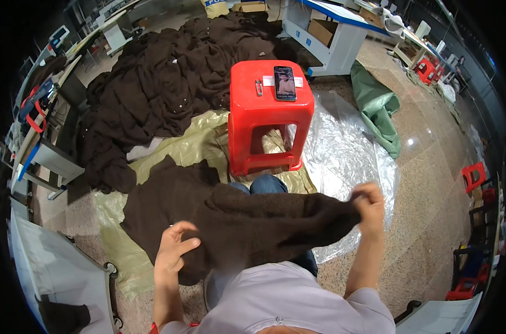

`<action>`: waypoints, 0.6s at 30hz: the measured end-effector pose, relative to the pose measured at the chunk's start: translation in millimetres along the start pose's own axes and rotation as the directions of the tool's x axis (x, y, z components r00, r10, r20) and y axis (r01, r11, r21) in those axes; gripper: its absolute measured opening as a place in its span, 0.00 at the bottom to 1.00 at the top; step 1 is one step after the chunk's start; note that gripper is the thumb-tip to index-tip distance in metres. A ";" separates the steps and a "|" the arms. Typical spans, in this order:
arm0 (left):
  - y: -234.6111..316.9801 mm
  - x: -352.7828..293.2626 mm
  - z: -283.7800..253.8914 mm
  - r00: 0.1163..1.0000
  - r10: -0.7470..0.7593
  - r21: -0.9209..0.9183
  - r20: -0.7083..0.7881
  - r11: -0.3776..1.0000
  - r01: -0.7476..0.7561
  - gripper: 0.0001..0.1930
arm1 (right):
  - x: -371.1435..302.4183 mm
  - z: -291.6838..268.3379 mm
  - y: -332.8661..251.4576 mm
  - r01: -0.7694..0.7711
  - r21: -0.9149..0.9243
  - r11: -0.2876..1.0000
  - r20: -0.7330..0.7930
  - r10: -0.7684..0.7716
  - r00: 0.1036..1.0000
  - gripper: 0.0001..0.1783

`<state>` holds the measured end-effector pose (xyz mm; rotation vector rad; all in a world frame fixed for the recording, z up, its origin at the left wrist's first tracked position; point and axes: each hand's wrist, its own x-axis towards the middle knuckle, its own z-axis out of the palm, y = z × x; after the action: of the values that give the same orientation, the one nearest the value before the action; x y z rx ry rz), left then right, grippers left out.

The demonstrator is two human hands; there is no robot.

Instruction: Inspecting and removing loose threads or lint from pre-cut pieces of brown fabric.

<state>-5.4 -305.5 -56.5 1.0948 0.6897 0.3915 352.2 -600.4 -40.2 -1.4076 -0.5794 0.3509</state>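
Fingers of the right hand [368, 201] pinch one end of a dark brown knit garment [247, 220] stretched across the lap, forearm raised upright. Left hand [174, 250] rests on its near edge, fingers loosely spread. Just ahead stands a red plastic stool [269, 114]; open floor [431, 183] lies rightward.

The person wears a pale lavender-grey short-sleeved shirt [297, 300] with a small button at the front, and blue denim jeans [267, 185] showing at the knees. Both forearms are bare below the sleeves, wrists without watches.
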 end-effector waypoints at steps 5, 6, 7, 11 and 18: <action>9.2 48.1 78.8 0.967 0.175 0.201 0.186 0.956 -0.212 0.16 | -19.3 150.8 -31.5 0.305 -0.036 0.952 0.883 -0.113 0.456 0.11; 6.2 52.1 89.3 0.933 0.193 0.225 0.305 0.937 -0.267 0.16 | -19.8 165.7 -24.5 0.415 -0.069 0.907 0.822 -0.184 0.539 0.12; 5.4 48.7 99.9 0.948 0.175 0.143 0.267 0.965 -0.219 0.16 | -18.6 173.6 -16.5 0.513 -0.114 0.851 0.752 -0.264 0.604 0.13; 11.0 55.8 91.6 0.910 0.395 0.177 0.127 0.893 -0.413 0.26 | -8.7 168.7 16.0 0.222 -0.052 0.974 0.758 -0.106 0.644 0.13; -7.9 58.5 54.6 0.996 0.093 0.167 0.000 0.982 -0.092 0.18 | 1.9 173.1 36.6 0.214 -0.005 0.977 0.775 -0.132 0.618 0.11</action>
<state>74.3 -310.3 -66.5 1.2885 0.6896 0.4233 258.7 -452.4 -65.8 -1.2317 -1.4587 0.7975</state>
